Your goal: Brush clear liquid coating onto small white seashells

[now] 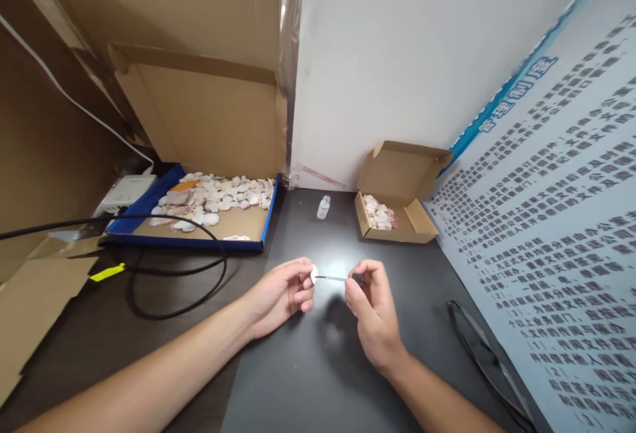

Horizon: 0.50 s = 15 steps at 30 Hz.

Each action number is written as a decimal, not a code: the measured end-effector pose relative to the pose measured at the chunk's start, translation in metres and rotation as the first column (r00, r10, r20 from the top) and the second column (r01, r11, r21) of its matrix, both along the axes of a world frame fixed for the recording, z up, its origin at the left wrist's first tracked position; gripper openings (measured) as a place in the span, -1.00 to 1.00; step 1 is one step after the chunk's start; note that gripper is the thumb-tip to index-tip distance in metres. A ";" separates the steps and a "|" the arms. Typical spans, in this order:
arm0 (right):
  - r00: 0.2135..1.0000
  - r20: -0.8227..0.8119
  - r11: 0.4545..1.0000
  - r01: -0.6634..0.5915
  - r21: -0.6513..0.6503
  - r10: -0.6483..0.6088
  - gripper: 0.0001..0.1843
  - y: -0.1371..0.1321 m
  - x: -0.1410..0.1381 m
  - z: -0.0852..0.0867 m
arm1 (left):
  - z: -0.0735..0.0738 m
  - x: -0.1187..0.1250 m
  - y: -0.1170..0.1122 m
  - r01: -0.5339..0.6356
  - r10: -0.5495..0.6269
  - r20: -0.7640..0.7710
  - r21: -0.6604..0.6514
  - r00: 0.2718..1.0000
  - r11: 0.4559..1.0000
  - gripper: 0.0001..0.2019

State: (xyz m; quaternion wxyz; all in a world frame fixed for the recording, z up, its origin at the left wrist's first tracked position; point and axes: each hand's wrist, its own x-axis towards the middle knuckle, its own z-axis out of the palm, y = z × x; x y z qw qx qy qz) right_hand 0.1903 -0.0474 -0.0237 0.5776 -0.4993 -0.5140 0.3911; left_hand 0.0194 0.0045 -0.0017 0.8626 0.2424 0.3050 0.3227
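My left hand point(283, 290) pinches a small white shell point(314, 274) between thumb and fingers, just above the dark table point(308, 367). My right hand point(370, 307) is closed on the dark end of a thin brush or applicator stick point(332, 278). The tip of the stick touches the shell. A small clear glass bottle point(323, 207) stands open on the table behind my hands, apart from both.
A blue-rimmed cardboard tray point(199, 242) with many pale shells lies at the back left. A small open cardboard box point(397, 211) with several shells sits at the back right. A black cable point(173, 274) loops on the left. A printed poster point(546, 221) leans at the right, with black tongs point(484, 353) below it.
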 end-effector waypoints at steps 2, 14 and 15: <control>0.999 0.036 1.000 0.005 0.019 -0.006 -0.81 0.001 0.000 0.002 | -0.001 0.000 0.001 -0.005 0.005 -0.020 0.010 1.000 1.000 -0.78; 0.986 0.167 0.996 -0.006 0.093 -0.009 -0.86 -0.001 0.003 0.004 | -0.002 -0.002 0.000 0.017 -0.014 -0.060 0.054 0.998 0.998 -0.79; 0.987 0.161 0.995 0.005 0.096 -0.021 -0.86 0.000 0.003 0.004 | -0.002 -0.002 0.000 0.017 -0.013 -0.064 0.054 0.998 0.998 -0.79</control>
